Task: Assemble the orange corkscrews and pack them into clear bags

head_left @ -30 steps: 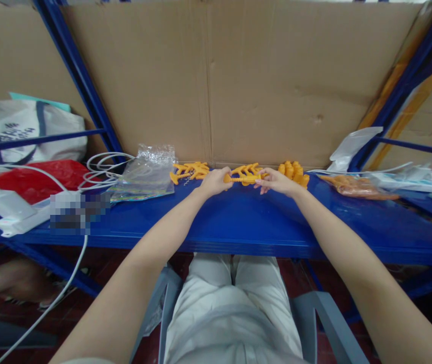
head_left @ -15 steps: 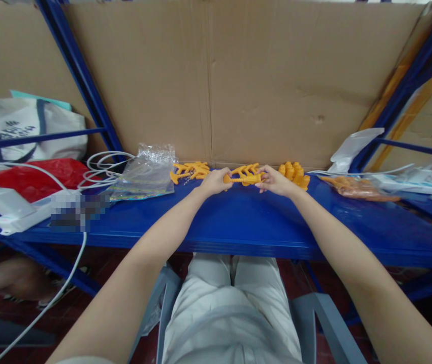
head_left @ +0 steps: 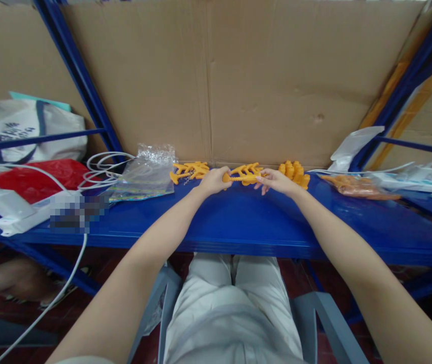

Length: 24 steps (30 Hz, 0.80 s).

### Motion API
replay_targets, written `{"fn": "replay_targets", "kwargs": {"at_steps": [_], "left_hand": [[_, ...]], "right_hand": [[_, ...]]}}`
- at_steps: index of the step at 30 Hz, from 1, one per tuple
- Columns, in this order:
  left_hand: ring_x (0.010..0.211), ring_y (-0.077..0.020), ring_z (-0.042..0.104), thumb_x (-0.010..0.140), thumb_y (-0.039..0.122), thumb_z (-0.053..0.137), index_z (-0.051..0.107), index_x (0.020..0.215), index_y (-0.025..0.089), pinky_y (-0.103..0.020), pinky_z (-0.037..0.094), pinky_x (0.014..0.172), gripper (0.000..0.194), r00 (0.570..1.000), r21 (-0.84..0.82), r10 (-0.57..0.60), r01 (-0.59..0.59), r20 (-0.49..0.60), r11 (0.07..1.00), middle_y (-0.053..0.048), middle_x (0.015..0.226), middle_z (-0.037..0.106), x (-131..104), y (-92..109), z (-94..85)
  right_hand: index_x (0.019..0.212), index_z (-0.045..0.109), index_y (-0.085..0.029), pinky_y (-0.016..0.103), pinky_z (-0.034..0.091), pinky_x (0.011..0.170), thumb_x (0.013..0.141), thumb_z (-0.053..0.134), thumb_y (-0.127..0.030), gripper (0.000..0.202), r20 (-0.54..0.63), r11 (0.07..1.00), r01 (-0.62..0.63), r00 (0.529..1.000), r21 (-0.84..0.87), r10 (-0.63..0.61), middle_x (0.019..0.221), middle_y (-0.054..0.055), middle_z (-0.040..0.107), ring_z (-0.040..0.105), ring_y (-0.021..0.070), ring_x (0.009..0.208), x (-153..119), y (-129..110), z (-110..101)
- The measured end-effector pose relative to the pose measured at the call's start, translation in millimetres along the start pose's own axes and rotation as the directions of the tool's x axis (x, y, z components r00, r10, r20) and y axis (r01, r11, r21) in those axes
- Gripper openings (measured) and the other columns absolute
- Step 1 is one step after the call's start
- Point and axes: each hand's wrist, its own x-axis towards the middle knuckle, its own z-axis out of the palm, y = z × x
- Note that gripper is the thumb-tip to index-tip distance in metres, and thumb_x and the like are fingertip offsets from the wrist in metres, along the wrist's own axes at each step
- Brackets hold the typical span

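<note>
Now a ridged yellow rod (head_left: 243, 179) is being held crosswise over the back of the table (head_left: 238, 222), one end pinched in the left hand (head_left: 214, 181), the other gripped by the right hand (head_left: 275, 181); just behind it, yellow branches (head_left: 246, 168) are seen, lumpy yellow pieces (head_left: 295, 173) are heaped by the right wrist, and farther left a clear bag (head_left: 145, 177) is laid near the cardboard (head_left: 155, 91)

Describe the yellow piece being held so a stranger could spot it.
At the blue table, find the left hand and right hand. Between them runs the slender yellow piece. Unlike the loose parts nearby, it is held from both sides.
</note>
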Motion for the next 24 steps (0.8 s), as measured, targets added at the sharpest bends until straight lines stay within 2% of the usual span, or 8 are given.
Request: {"fn": "replay_targets", "kwargs": {"at_steps": [4,8,11,14,20,24], "left_hand": [[0.068,-0.0172,0.064,0.076,0.022,0.068,0.065,0.100,0.018,-0.025,0.041,0.063,0.025,0.999,-0.002,0.024,-0.024,-0.028,1.000,-0.001,0.072,0.069,0,-1,0.1],[0.070,-0.0179,0.065,0.075,0.023,0.068,0.065,0.099,0.018,-0.025,0.042,0.064,0.024,0.999,0.021,0.025,-0.024,-0.038,0.999,-0.002,0.075,0.071,0,-1,0.0],[0.068,-0.0177,0.064,0.075,0.023,0.068,0.065,0.099,0.018,-0.025,0.042,0.063,0.024,0.999,0.018,0.016,-0.015,-0.033,1.000,-0.002,0.073,0.070,1,-2,0.4],[0.065,-0.0167,0.063,0.075,0.023,0.067,0.065,0.097,0.018,-0.025,0.041,0.062,0.023,0.999,-0.006,0.023,-0.024,-0.043,1.000,0.000,0.069,0.068,1,-3,0.5],[0.064,-0.0159,0.062,0.075,0.021,0.066,0.064,0.098,0.018,-0.024,0.040,0.062,0.024,0.999,-0.047,0.031,-0.032,-0.038,0.998,0.000,0.069,0.068,-2,3,-3.2],[0.067,-0.0162,0.062,0.075,0.020,0.066,0.064,0.099,0.017,-0.024,0.040,0.063,0.024,0.999,-0.041,0.029,-0.031,-0.040,0.999,0.000,0.072,0.069,-3,5,-3.5]], "right_hand": [[0.087,0.056,-0.017,0.023,0.051,0.052,0.092,0.061,-0.049,0.033,0.014,0.999,-0.036,0.999,-0.002,0.036,0.075,0.007,0.074,0.062,0.0111,0.048,-3,-8,3],[0.085,0.054,-0.017,0.022,0.048,0.048,0.095,0.057,-0.047,0.032,-0.026,0.997,-0.078,0.997,-0.014,0.077,0.075,0.007,0.074,0.060,0.0100,0.046,-3,-11,7],[0.096,0.054,-0.019,0.022,0.049,0.048,0.089,0.066,-0.045,0.030,-0.040,0.999,-0.042,0.998,0.019,0.042,0.079,0.004,0.074,0.062,0.0104,0.048,-2,-8,8],[0.103,0.051,-0.021,0.024,0.051,0.051,0.080,0.076,-0.046,0.042,-0.031,0.999,0.009,0.999,0.052,-0.007,0.080,0.002,0.074,0.062,0.0116,0.050,0,-4,6],[0.082,0.058,-0.018,0.026,0.050,0.049,0.080,0.067,-0.065,0.048,-0.008,1.000,-0.005,1.000,0.011,0.005,0.069,0.007,0.072,0.060,0.0125,0.047,-4,-9,4],[0.080,0.059,-0.017,0.026,0.046,0.044,0.081,0.059,-0.073,0.056,-0.022,0.998,-0.069,0.997,-0.008,0.069,0.061,0.007,0.068,0.058,0.0133,0.044,-6,-15,5]]}}
